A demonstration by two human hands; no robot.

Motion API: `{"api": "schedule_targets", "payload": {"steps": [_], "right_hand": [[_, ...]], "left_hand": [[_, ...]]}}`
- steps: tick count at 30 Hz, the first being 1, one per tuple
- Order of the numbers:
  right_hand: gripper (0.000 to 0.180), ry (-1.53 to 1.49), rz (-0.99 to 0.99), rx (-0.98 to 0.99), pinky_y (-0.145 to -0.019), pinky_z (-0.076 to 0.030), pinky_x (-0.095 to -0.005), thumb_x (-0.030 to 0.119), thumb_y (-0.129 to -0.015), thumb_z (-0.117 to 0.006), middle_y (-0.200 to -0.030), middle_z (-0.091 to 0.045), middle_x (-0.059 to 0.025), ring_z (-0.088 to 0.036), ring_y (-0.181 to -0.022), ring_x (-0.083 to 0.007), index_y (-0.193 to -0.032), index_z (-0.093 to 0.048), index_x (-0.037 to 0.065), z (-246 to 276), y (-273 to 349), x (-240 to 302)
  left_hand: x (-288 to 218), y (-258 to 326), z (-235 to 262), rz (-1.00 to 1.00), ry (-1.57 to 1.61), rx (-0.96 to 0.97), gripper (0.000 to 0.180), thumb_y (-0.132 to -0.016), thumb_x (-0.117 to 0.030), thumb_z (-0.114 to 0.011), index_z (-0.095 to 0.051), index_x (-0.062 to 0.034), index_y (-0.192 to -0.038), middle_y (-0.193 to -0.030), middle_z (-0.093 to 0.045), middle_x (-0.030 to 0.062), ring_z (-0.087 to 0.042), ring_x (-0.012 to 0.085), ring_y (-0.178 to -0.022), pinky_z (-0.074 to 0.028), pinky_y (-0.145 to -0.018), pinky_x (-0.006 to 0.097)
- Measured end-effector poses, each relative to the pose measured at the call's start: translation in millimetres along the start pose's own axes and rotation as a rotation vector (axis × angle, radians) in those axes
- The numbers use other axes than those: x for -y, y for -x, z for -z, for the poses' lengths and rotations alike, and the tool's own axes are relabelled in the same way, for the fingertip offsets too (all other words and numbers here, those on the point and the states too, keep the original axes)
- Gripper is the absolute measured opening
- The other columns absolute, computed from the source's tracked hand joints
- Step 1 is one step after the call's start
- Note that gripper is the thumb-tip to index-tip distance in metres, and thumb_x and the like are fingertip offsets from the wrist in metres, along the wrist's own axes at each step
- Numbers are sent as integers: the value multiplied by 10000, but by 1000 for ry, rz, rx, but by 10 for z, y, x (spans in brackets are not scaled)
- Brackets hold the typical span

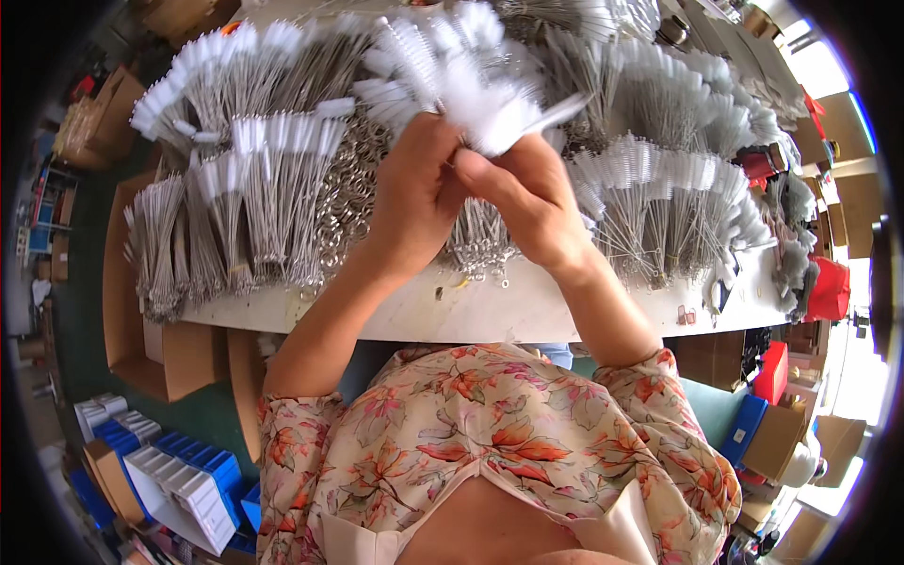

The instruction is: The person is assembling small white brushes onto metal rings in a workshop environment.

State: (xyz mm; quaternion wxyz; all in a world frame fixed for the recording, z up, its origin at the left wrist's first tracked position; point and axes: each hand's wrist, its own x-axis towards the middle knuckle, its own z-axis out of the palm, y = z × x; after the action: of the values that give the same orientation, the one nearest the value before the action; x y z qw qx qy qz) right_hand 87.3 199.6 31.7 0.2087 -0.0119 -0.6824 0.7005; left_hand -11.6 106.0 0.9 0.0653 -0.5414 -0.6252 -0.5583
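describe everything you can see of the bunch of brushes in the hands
The bunch of brushes is a fan of thin twisted-wire stems tipped with white bristle heads, spreading up and outward. The left hand and right hand pinch the stems together at the base, above the white table.

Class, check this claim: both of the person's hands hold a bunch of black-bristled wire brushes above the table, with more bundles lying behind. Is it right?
Not quite. The head view shows the left hand and right hand holding a bunch of brushes with white bristles, not black. The rest stands: they are above the table, bundles behind.
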Motion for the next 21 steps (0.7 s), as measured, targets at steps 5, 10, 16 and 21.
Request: {"api": "schedule_targets", "payload": {"steps": [5, 10, 16, 21], "right_hand": [[311, 227, 49, -369, -792, -423, -233, 304, -883, -548, -970, -593, -53, -518, -967, -118, -966, -654, 23, 170, 178, -434], [209, -772, -247, -295, -726, -467, -235, 201, -930, -462, -895, -606, -43, -566, -794, -102, -975, -569, 27, -385, 288, -511], [170, -617, -376, -50, -554, -381, -192, 164, -917, -481, -728, -537, 12, -446, -612, -62, -973, -558, 23, -246, 324, -393], [163, 138, -232, 211, -577, -404, -207, 103, -884, -497, -726, -555, -3, -494, -620, -81, -930, -599, -15, -604, 361, -385]], "left_hand": [[-84, 267, 386, -200, 57, -106, 112, -858, 43, -482, -456, 53, -967, -1015, -478, 153, -621, 245, -823, -546, -728, 326], [97, 781, 13, -223, 20, -182, 214, -707, 25, -674, -594, -14, -902, -991, -535, 119, -582, 218, -821, -504, -700, 292], [47, 803, 609, -234, -115, -159, 566, -667, -214, -762, -512, -42, -1144, -1153, -453, 125, -476, 241, -1047, -436, -833, 361], [61, 575, 830, 59, 334, 191, 1088, -624, -489, -752, -132, -20, -1384, -1368, -277, 186, -369, 264, -1218, -342, -954, 380]]}}
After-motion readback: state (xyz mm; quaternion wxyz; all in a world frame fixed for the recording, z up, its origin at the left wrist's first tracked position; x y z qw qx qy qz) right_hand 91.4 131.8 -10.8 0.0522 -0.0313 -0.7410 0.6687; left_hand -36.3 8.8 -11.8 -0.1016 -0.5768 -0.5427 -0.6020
